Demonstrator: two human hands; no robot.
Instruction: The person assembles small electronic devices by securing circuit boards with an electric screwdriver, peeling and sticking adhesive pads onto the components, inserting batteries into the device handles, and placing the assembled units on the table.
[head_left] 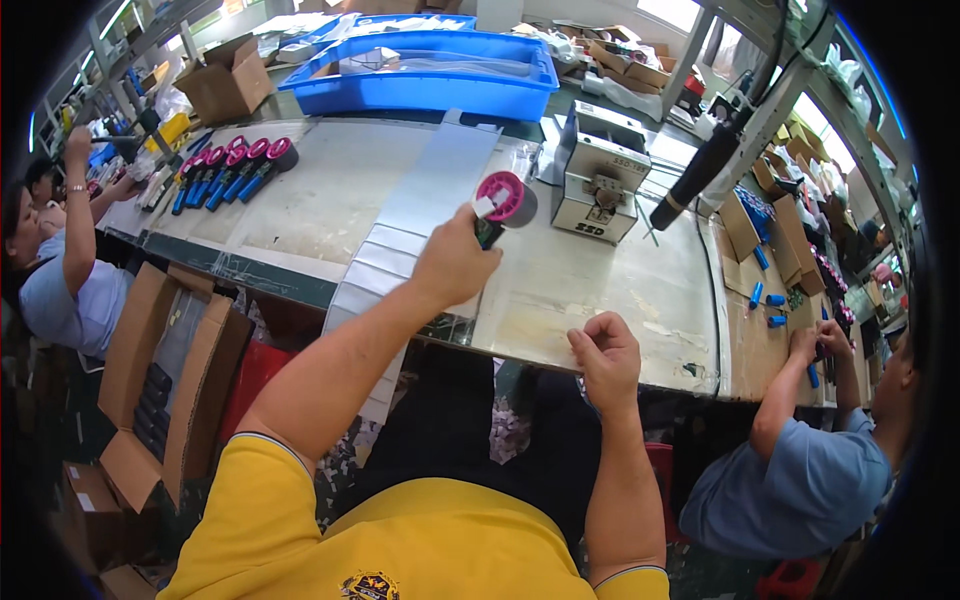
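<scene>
My left hand (455,262) is raised over the bench and closed around a handheld device with a pink-rimmed round head (510,200). The head has a dark grey side and a small white piece at its rim. Below it, a bit of green and black shows beside my fingers; my palm hides the rest. At the bench's front edge, my right hand (608,360) has its fingers curled and thumb drawn in. Whether anything small is inside that pinch is hidden. Several similar pink-headed devices with blue bodies (238,172) lie in a row at the left.
Beyond my left hand stands a cream boxy machine (600,180). A black screwdriver-like tool (705,170) hangs to its right. A large blue tray (420,85) occupies the back. Co-workers sit on both sides; the right one's hands (820,342) work near blue cylinders (775,300). An open carton (165,385) stands lower left.
</scene>
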